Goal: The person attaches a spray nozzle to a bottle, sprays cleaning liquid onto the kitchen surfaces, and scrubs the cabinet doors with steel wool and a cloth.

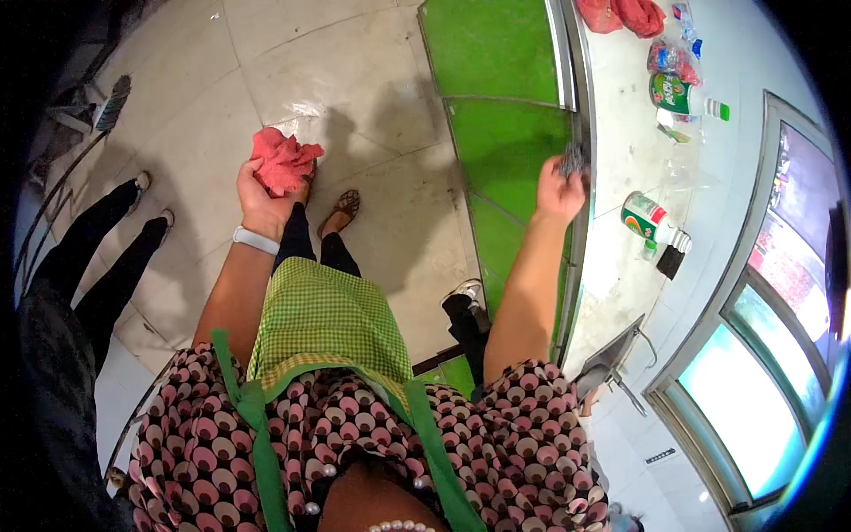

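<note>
My left hand [264,197], with a white band on its wrist, is closed around a crumpled red cloth [284,160] above the floor. On the other side, my right hand [560,191] grips a grey steel wool scrubber [573,160]. The scrubber is at the metal edging [581,89] along the counter's front, just over the green cabinet doors [501,133]. Whether it presses on the edging I cannot tell. My fingertips on the scrubber are partly hidden.
On the pale counter [612,257] lie a green-labelled bottle [669,93], another bottle [643,217], a black brush-like item [670,261] and red cloths [620,13]. A sink [603,368] with a tap is nearer. Another person's legs [115,239] stand at left; a shoe [465,291] shows beside the cabinets.
</note>
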Action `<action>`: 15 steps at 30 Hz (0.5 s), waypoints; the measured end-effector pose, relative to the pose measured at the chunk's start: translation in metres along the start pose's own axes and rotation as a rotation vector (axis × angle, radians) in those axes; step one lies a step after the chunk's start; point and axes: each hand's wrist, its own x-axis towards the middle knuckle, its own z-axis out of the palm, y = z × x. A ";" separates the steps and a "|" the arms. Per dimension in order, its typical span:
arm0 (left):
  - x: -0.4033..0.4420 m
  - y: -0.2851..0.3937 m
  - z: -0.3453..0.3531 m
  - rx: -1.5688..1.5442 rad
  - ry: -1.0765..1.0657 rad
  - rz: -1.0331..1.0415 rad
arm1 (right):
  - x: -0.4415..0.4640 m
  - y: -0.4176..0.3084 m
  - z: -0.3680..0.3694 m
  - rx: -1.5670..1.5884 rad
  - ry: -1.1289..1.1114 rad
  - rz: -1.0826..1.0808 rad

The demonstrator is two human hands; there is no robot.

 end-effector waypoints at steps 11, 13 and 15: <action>0.014 0.013 0.003 -0.077 0.056 0.057 | 0.004 -0.047 -0.062 -0.012 0.072 0.003; 0.010 0.019 0.003 -0.070 0.050 0.089 | 0.024 -0.017 -0.023 -0.045 0.033 0.061; 0.016 0.023 -0.006 -0.079 0.037 0.099 | 0.047 0.010 0.012 -0.123 -0.003 0.091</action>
